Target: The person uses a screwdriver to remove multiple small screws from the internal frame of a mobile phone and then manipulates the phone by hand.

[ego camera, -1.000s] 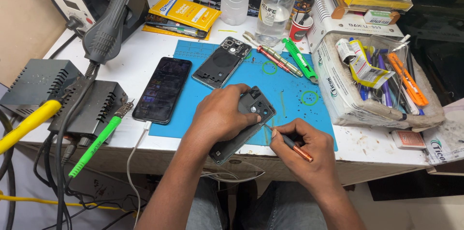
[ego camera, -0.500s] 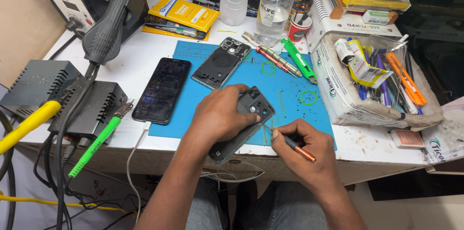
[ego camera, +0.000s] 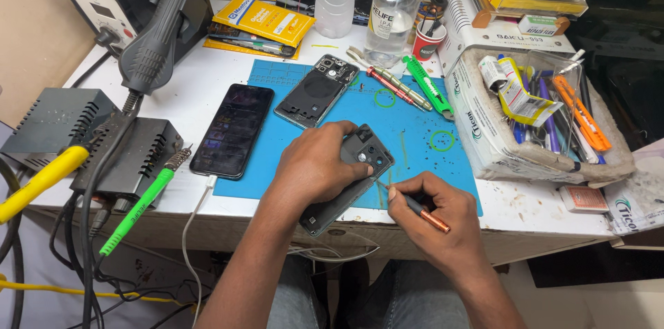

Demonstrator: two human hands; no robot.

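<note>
A left hand (ego camera: 319, 164) presses down on a dark phone frame (ego camera: 348, 180) at the front edge of a blue mat (ego camera: 415, 135), while the right hand (ego camera: 436, 222) pinches a copper-tipped screwdriver (ego camera: 413, 205) against it. Just behind lie an opened phone (ego camera: 317, 90) and a black phone (ego camera: 233, 130).

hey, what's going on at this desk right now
A person is working on an opened phone at a cluttered repair bench. The left hand presses down a dark phone frame at the front edge of a blue mat. The right hand holds a copper-tipped screwdriver against it. Another opened phone and a black smartphone lie nearby.
</note>
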